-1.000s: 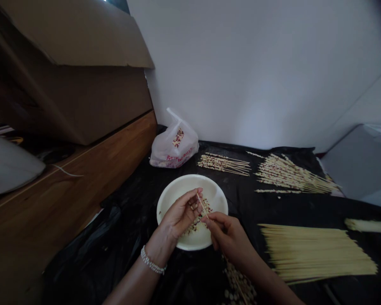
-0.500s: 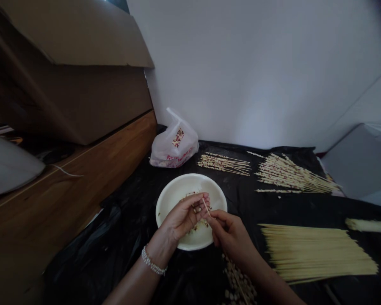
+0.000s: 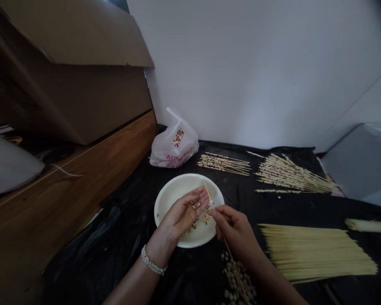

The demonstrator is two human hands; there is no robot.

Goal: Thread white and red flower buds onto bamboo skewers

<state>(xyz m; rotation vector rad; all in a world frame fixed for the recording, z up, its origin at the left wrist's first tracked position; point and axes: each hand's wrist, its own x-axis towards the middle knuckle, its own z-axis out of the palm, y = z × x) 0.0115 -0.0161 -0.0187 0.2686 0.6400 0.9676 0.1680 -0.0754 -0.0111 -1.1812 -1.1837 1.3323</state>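
Over the white bowl (image 3: pixel 165 190), my left hand (image 3: pixel 184 214) is turned palm up with its fingers stretched out. A few small cream pieces (image 3: pixel 197 205) lie on its palm and fingers. My right hand (image 3: pixel 233 226) pinches a thin wooden skewer (image 3: pixel 228 249) just right of the bowl. The skewer's tip points up past my left fingertips, with a small pale piece on it near my right fingers. Inside the bowl are loose cream and dark-red bits (image 3: pixel 203 219), partly hidden by my left hand.
A knotted plastic bag (image 3: pixel 174 146) of similar bits stands behind the bowl. Threaded skewers lie in a small bunch (image 3: pixel 222 164) and a larger pile (image 3: pixel 285 173). Bare skewers (image 3: pixel 317 253) are at right, loose pale pieces (image 3: pixel 236 279) in front. A cardboard box (image 3: pixel 108 93) rises at left.
My left hand has opened out flatter, and the skewer tip has moved up beyond its fingers. A pale piece now shows on the skewer. The bowl has shifted slightly left.
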